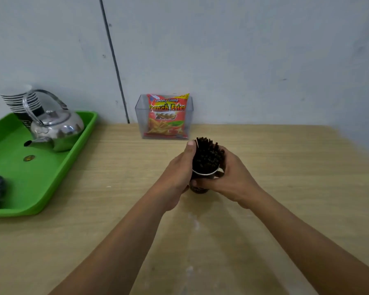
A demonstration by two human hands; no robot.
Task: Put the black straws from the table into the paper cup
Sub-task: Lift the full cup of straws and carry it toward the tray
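Your left hand (pixel 180 169) curled round the black plastic straws (pixel 207 155). Your right hand (pixel 232 177) gripped the dark paper cup (pixel 202 177) holding them, toward the far edge. Bare wooden table (pixel 296 188) extended rightward, and a green plastic tray (pixel 51 177) lined its left edge.

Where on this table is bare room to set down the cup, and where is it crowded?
Bare: light wooden table right of the right hand, up to the wall; also between the green plastic tray and the left hand. Crowded: the tray, holding a steel kettle and stacked cups.
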